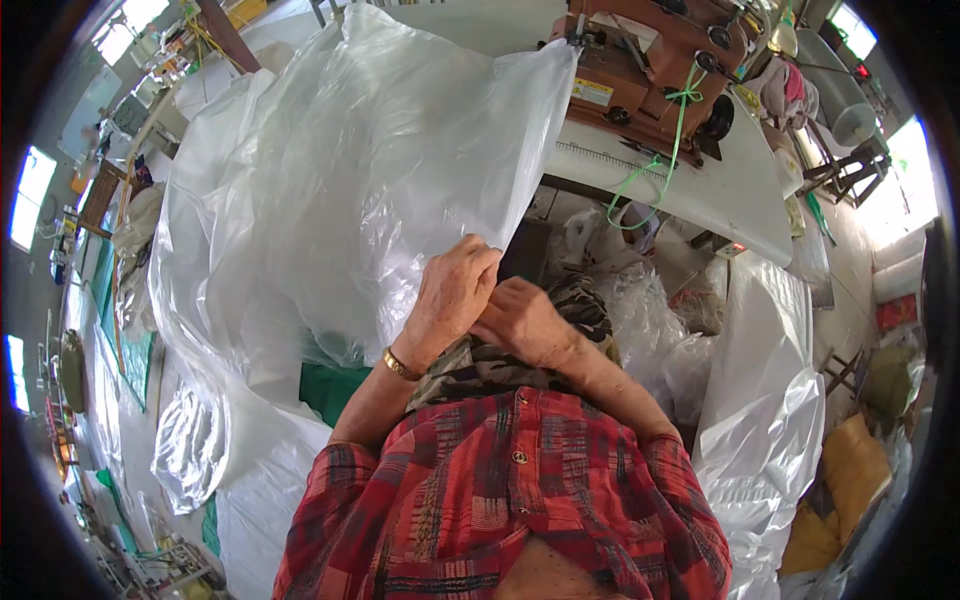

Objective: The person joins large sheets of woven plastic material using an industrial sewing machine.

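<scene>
One glossy, wrinkled, translucent plastic sheet (pixel 320 190) is pinched by left fingers (pixel 484 264); right fingers (pixel 497 316) curl, grip unclear.

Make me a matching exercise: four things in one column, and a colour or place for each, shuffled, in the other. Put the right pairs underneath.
Column one
1. sheet
2. machine
3. cord
4. wristband

Column two
A. gold
B. brown, on the table
C. see-through whitish, at the left hand
D. bright green, hanging in a loop

Right pairs: 1-C, 2-B, 3-D, 4-A
</scene>
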`<state>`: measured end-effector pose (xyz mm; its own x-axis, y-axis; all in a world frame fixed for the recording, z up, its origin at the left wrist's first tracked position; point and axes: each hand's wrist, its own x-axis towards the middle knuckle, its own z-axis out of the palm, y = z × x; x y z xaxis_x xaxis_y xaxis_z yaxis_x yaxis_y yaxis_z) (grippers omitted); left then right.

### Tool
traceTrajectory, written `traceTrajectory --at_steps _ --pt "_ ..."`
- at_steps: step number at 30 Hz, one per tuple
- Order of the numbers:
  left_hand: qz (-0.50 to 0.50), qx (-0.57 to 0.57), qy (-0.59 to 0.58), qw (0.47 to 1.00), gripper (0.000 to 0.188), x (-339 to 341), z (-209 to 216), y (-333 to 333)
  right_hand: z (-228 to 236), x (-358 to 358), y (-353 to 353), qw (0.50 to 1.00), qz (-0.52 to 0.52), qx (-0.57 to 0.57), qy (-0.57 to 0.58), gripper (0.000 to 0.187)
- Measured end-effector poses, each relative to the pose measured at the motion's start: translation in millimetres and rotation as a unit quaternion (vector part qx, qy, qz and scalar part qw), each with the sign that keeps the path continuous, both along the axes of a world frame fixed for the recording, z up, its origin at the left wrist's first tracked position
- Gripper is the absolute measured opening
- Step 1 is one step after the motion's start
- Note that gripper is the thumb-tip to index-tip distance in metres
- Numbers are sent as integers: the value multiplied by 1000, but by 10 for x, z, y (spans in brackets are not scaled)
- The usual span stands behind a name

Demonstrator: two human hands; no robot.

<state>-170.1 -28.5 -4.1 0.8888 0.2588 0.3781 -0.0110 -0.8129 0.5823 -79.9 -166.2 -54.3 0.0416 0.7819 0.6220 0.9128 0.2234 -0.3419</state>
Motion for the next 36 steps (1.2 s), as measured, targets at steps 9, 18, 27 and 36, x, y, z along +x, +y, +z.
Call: traceTrajectory --at_steps 9,18,27,36 --pt "20 42 -53 997 36 -167 33 -131 814 1551 328 971 -175 14 -161 37" --pt "0 69 33 997 58 -272 104 -131 1039 2479 720 956 -126 -85 -250 27" --pt "7 11 -8 1000 48 -304 72 -61 1098 2503 700 964 -126 -52 -227 34" --pt "1 -12 -55 998 52 -307 -11 5 939 2560 704 951 -118 5 -286 33"
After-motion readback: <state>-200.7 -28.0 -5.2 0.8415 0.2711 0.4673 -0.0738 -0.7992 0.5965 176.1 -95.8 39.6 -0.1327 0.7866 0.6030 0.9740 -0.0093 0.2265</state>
